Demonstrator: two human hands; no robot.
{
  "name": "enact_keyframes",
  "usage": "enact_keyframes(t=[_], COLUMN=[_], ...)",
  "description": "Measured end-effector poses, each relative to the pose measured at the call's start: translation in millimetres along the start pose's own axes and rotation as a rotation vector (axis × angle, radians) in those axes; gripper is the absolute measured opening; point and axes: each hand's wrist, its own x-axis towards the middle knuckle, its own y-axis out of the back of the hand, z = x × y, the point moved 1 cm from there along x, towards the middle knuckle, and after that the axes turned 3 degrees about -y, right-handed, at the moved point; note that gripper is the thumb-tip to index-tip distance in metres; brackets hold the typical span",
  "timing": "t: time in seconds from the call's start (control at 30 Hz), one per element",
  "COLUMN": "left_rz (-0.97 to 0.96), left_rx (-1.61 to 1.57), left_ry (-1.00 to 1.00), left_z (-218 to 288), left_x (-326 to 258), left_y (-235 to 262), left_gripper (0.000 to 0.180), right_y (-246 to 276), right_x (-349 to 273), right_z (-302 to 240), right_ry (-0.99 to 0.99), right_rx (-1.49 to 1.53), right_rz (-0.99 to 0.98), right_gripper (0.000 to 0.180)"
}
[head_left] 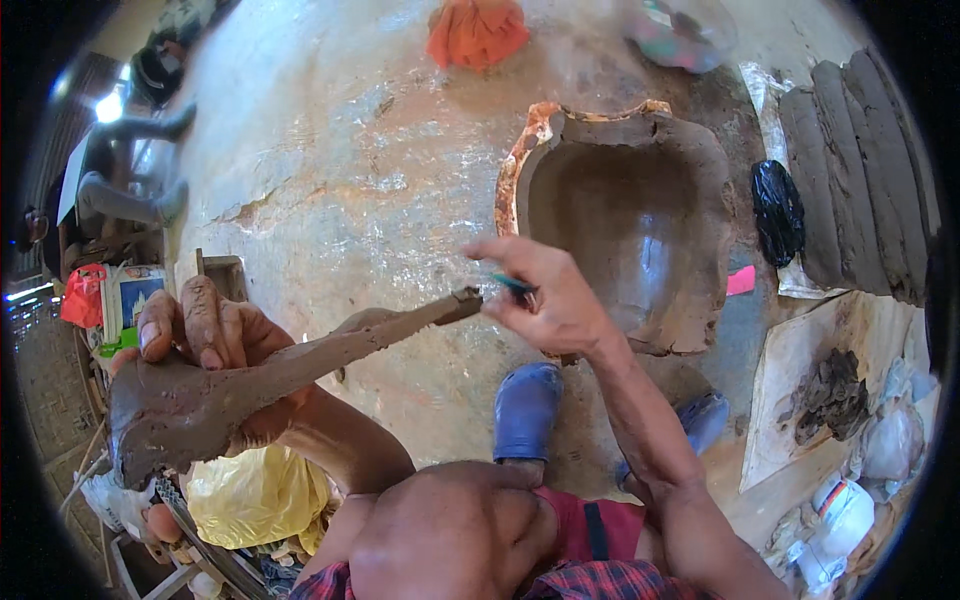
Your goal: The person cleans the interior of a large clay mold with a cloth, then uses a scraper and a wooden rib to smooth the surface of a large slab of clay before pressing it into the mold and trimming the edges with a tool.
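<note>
My left hand [205,335] grips a long brown clay piece [250,380], thick at the near end and tapering to a thin tip at the right. My right hand [545,295] pinches a small green tool [515,284] right at that thin tip. Just beyond my right hand stands a large hollow clay form [690,150] with an orange-edged rim, open at the top. My knee and blue sandals [527,408] lie below the hands.
Rolled clay slabs [850,170] lie at the right beside a black bag [778,210]. A board with clay scraps [830,395] sits lower right. An orange cloth [478,30] and a bowl [680,30] lie far back. A yellow bag [255,495] is at lower left. A person sits at far left.
</note>
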Motion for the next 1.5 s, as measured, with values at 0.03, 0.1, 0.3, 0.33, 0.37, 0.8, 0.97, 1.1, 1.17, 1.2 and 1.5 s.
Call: enact_keyframes(t=[0.03, 0.1, 0.3, 0.33, 0.37, 0.8, 0.97, 1.1, 1.17, 1.2, 1.5], left_rz=[0.004, -0.024, 0.028, 0.052, 0.013, 0.337, 0.368, 0.318, 0.332, 0.350, 0.419], left_rx=[0.003, 0.023, -0.005, 0.017, 0.003, 0.168, 0.178, 0.091, 0.096, 0.109, 0.251], left_ry=[0.003, -0.009, -0.096, -0.141, -0.189, -0.187, -0.193, -0.267, -0.253, -0.245, -0.252], left_z=[4.2, -3.4, -17.3, -11.4, -4.4, -30.0, -19.4, -10.2, -4.7, -2.4, 14.6], left_x=[2.1, -2.3, 2.8, 6.7, 9.8, -1.3, -0.8, 1.2, -2.0, -3.6, -7.1], left_y=[-3.1, -0.7, -12.7, -13.5, -9.9, 11.2, 1.6, 14.5, 20.9, 24.6, 32.2], left_gripper=[0.078, 0.076, 0.040, 0.039, 0.039, 0.074, 0.074, 0.067, 0.066, 0.065, 0.067], right_y=[-8.4, -12.3, -4.1, -4.3, -8.7, 13.3, 14.0, 21.2, 21.3, 19.8, 30.8], right_x=[2.8, -2.3, -2.5, 1.0, 3.6, -25.9, -21.5, -18.3, -22.0, -26.4, -13.3], right_z=[0.3, 8.5, 3.1, -2.9, -5.8, -57.4, -92.2, -111.3, -141.5, -158.9, -66.0], right_ry=[0.154, 0.060, -0.069, -0.103, -0.134, 0.094, 0.237, 0.062, -0.138, -0.248, -0.140], right_rx=[-0.046, -0.037, -0.124, -0.057, 0.018, -0.304, -0.255, -0.255, -0.099, -0.026, 0.206], right_rz=[-0.113, -0.218, -0.271, -0.300, -0.335, -0.285, -0.086, 0.011, 0.008, 0.056, 0.156], right_gripper=[0.046, 0.047, 0.039, 0.041, 0.043, 0.026, 0.016, 0.025, 0.031, 0.034, 0.029])
